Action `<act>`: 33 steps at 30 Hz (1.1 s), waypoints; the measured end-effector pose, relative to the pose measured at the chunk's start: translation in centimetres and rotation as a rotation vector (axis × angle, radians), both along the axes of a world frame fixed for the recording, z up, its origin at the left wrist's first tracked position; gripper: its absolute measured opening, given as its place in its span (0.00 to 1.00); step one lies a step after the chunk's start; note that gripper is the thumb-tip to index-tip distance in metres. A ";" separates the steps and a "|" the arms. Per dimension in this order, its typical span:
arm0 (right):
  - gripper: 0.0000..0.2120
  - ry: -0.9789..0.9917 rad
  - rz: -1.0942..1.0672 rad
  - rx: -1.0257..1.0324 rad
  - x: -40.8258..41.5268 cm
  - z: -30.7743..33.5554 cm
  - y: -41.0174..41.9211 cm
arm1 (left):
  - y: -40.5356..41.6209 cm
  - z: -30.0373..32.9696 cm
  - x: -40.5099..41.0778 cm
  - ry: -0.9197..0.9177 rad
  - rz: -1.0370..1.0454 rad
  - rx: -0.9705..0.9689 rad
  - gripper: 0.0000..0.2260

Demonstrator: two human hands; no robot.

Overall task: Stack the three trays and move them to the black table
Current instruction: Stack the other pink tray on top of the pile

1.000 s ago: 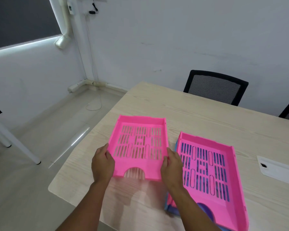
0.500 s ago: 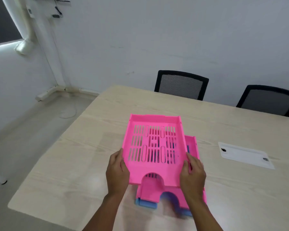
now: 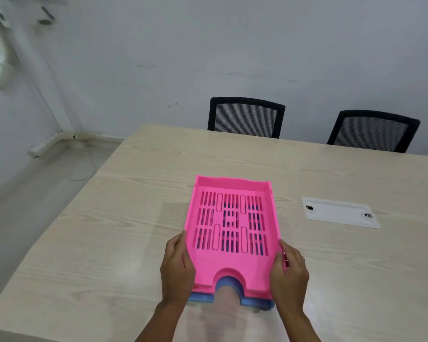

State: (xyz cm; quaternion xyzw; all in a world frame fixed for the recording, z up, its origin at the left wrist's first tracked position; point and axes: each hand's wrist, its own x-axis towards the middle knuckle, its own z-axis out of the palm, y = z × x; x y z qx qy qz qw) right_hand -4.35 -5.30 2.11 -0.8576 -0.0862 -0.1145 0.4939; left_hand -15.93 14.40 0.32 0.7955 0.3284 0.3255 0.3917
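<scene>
A pink slotted tray [image 3: 232, 257] lies on top of a second pink tray [image 3: 203, 290], whose edge shows just under its front. Beneath both sits a blue tray [image 3: 257, 303], visible as a strip at the front and through the slots. The stack rests on the light wooden table [image 3: 109, 243] near its front edge. My left hand [image 3: 177, 269] grips the top tray's left side near the front. My right hand [image 3: 289, 272] grips its right side.
A white flat plate [image 3: 340, 212] is set into the table to the right of the stack. Two black mesh chairs [image 3: 246, 117] [image 3: 372, 130] stand behind the table's far edge against the wall. Bare floor with a cable lies to the left.
Both hands carried the pink tray rightward over the other two trays and lowered it; it now lies squarely on the stack instead of being held above and offset to the left.
</scene>
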 end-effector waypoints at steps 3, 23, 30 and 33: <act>0.16 0.043 -0.009 0.001 0.1 -0.7 -0.2 | 0.0 0.0 0.1 0.018 -0.031 -0.010 0.20; 0.10 0.308 -0.046 0.158 2.0 0.1 -0.8 | 0.6 0.1 0.9 0.117 -0.115 -0.197 0.18; 0.09 0.374 -0.028 0.177 2.2 0.5 -1.3 | 2.3 0.0 -0.1 0.115 -0.198 -0.339 0.12; 0.09 0.418 -0.024 0.167 2.5 0.5 -0.9 | 2.8 0.4 0.9 0.150 -0.201 -0.475 0.11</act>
